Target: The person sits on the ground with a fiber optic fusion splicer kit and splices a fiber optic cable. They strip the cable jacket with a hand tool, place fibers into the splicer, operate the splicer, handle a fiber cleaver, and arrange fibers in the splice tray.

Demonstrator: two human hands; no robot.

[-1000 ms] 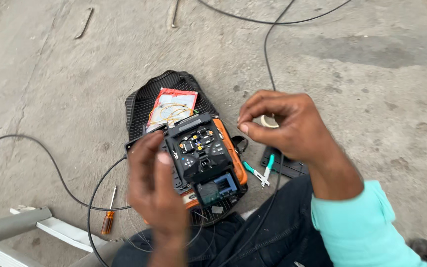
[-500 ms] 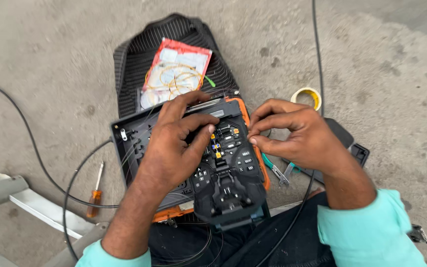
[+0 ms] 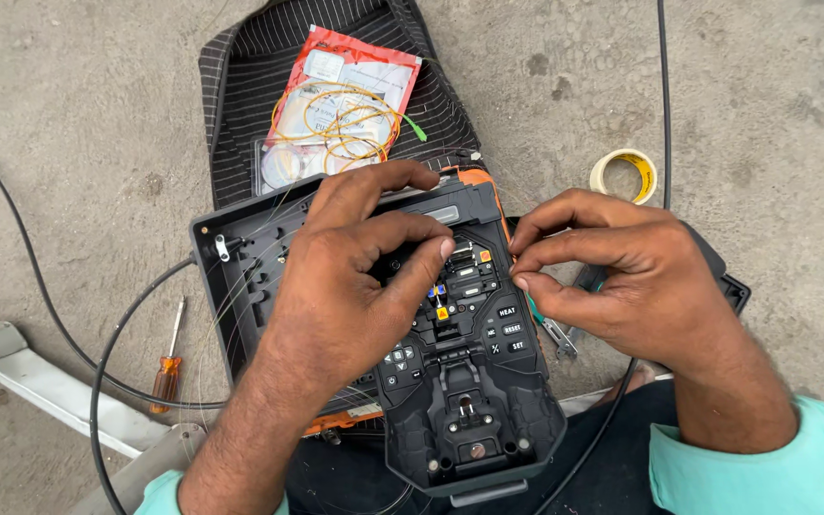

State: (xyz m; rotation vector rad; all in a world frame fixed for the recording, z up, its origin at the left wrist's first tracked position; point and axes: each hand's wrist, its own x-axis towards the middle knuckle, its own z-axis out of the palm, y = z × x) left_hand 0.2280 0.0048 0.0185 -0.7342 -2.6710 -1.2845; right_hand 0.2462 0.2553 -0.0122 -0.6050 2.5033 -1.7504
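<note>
A black and orange fibre splicing machine (image 3: pixel 469 401) rests on my lap with its lid open. My left hand (image 3: pixel 345 286) lies over its top, thumb and forefinger pinched together just above the small clamps in the middle. My right hand (image 3: pixel 622 277) is at the machine's right edge, fingertips pinched shut on what looks like a hair-thin fibre. Pale thin fibres (image 3: pixel 240 286) cross the grey tray (image 3: pixel 231 315) on the left and run under my left hand. The exact contact at both pinches is hard to make out.
Behind the machine lies a striped black case (image 3: pixel 240 86) bearing a red-edged bag with a coiled yellow fibre (image 3: pixel 336 119). A roll of yellow tape (image 3: pixel 624 175) and a black cable (image 3: pixel 665 95) lie right, an orange-handled screwdriver (image 3: pixel 166 372) and grey metal frame (image 3: pixel 50 391) left.
Both hands have come down from mid-air onto the machine and closed into pinches at its middle and right edge. The view has moved closer.
</note>
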